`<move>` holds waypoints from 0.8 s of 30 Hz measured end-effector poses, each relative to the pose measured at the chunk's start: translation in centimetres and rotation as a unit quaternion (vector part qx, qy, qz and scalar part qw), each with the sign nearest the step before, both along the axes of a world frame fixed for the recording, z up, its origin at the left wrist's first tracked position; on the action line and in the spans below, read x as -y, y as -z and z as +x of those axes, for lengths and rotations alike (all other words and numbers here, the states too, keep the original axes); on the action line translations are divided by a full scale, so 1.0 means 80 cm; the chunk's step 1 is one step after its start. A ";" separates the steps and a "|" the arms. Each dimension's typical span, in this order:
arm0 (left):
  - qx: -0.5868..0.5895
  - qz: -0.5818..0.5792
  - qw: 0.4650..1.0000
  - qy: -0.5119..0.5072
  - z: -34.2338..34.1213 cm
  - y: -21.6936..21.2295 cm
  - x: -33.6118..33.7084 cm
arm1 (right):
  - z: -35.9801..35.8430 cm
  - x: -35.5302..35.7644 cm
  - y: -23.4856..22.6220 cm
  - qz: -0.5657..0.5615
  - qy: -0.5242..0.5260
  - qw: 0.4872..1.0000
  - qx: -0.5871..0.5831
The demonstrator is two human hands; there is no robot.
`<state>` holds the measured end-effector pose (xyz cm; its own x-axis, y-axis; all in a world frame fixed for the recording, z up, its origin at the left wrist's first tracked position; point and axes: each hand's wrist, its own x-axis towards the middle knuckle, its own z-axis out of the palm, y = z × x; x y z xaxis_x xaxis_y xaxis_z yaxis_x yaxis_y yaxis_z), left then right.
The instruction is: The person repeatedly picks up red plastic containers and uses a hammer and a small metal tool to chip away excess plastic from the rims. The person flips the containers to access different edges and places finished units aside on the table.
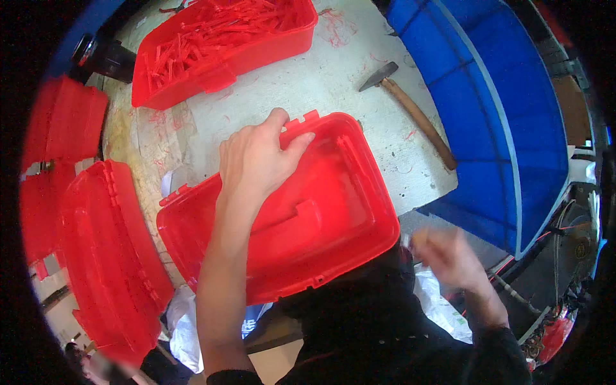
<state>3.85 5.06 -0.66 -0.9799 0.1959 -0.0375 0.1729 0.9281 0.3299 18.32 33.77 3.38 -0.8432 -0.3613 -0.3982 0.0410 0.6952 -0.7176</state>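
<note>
A shallow red plastic box shell [298,218] lies tilted in front of me, its hollow side facing up and hinge tabs along its far rim. My left hand [260,151] reaches across it and grips that far rim, thumb on the inside and fingers over the edge. Off the shell's near right corner is my right hand [446,256], blurred by motion. Its fingers look curled together, and whatever small thing may be in them is too smeared to make out.
Behind the shell stands a red bin [221,83] full of thin red plastic pieces. A hammer [410,112] with a wooden handle lies on the pale worktable [340,70]. Blue crate [471,102] at right; more red boxes [112,256] at left, near a person's hand [106,369].
</note>
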 end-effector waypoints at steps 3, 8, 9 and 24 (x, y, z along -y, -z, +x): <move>0.017 0.009 1.000 0.001 0.001 -0.002 0.002 | -0.060 0.024 0.005 0.081 0.048 0.978 -0.184; 0.011 0.023 1.000 0.005 0.000 0.002 0.008 | -0.115 0.067 0.012 0.202 0.008 0.947 -0.250; 0.007 0.028 1.000 0.011 0.000 0.003 0.009 | -0.117 0.072 0.011 0.210 0.010 0.943 -0.257; 0.007 0.027 1.000 0.010 -0.003 0.007 0.014 | -0.091 0.081 0.005 0.236 0.028 0.937 -0.256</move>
